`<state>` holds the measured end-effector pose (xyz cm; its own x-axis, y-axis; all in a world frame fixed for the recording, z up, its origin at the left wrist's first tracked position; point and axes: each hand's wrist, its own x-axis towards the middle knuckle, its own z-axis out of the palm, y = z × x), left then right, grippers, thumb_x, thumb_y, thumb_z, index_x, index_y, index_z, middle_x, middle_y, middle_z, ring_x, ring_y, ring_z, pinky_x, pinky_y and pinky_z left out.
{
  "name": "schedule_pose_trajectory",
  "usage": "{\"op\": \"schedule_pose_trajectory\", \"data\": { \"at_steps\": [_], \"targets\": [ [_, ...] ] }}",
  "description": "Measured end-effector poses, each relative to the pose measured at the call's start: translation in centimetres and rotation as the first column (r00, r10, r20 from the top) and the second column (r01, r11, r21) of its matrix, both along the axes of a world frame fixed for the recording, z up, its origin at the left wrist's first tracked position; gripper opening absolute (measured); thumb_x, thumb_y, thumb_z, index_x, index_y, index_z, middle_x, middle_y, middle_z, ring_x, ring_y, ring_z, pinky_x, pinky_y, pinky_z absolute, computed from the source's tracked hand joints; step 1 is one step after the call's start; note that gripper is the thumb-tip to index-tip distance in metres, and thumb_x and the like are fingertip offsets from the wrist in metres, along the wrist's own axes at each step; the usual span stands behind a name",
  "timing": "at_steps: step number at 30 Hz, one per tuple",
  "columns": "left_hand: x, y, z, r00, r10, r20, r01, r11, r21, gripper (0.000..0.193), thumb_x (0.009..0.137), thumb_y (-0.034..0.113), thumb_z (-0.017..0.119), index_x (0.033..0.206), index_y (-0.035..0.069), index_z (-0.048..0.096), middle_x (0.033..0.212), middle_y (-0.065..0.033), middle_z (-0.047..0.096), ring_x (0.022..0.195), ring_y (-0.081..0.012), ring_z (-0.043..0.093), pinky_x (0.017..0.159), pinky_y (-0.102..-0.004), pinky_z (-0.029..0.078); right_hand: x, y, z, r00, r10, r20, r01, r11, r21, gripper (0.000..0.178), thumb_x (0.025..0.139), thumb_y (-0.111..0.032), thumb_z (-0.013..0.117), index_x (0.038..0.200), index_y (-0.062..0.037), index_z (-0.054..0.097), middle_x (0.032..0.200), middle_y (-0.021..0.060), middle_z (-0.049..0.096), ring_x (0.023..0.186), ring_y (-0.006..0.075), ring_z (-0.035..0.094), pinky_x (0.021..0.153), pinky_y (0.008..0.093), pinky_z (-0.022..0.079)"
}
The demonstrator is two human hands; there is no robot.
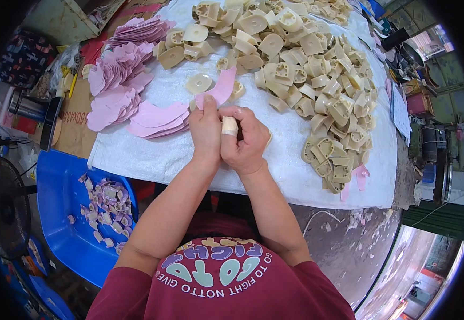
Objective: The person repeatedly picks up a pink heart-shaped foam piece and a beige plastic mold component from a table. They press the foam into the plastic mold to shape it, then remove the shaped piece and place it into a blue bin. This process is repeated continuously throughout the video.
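Note:
My left hand (205,130) and my right hand (245,141) are pressed together over the white sheet (152,154) on the table. Both grip one piece: a pink flat sheet part (222,88) sticks up from my left thumb, and a cream plastic part shows at the edge of my right hand (268,140). A pale bandage wraps my right thumb (229,126). A cream disc (198,83) lies just beyond my hands.
A big heap of cream plastic parts (317,74) covers the right and far side. Stacks of pink flat pieces (157,120) lie to the left. A blue tub (66,213) with pink and cream scraps sits low left, beside a black fan (2,208).

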<state>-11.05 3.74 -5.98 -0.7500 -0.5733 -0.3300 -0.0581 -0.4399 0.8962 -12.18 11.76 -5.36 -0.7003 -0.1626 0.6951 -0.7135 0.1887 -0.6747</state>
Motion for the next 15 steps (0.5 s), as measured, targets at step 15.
{"op": "schedule_pose_trajectory", "data": {
  "at_steps": [15],
  "targets": [
    [-0.7, 1.4, 1.2, 1.000, 0.021, 0.013, -0.022, 0.991, 0.129, 0.032, 0.097, 0.027, 0.042, 0.095, -0.002, 0.056, 0.082, -0.0101, 0.060, 0.069, -0.0194, 0.063, 0.055, -0.0352, 0.050, -0.7, 0.1, -0.4, 0.995, -0.019, 0.098, 0.031, 0.991, -0.127, 0.017, 0.075, -0.001, 0.055, 0.090, -0.0050, 0.061, 0.061, 0.0066, 0.062, 0.051, 0.0157, 0.062, 0.048, 0.0266, 0.047]
  ]
}}
